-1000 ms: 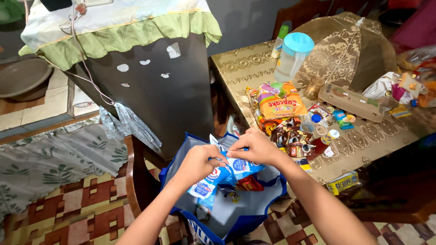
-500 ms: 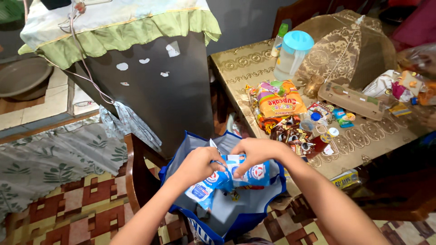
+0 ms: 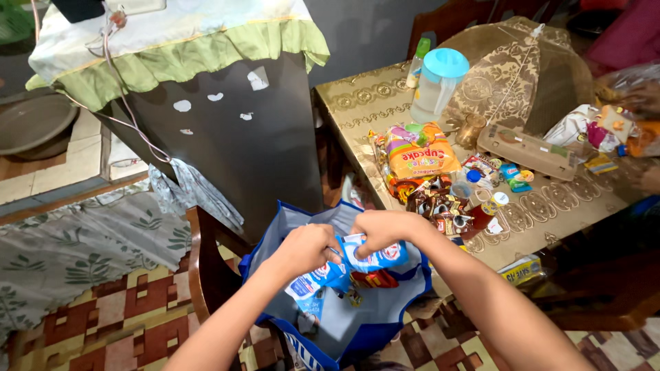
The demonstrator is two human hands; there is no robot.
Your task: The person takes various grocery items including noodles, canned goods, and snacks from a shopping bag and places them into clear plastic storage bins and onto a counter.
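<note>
Both hands' grip on blue packets (image 3: 357, 264) over blue bag (image 3: 412, 302) — table (image 3: 550, 213) of snacks beside

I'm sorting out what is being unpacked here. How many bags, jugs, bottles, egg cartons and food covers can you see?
Blue shopping bag: 1
Clear jug with blue lid: 1
Bottle with green cap: 1
Egg carton: 1
Mesh food cover: 1
Total: 5
</note>
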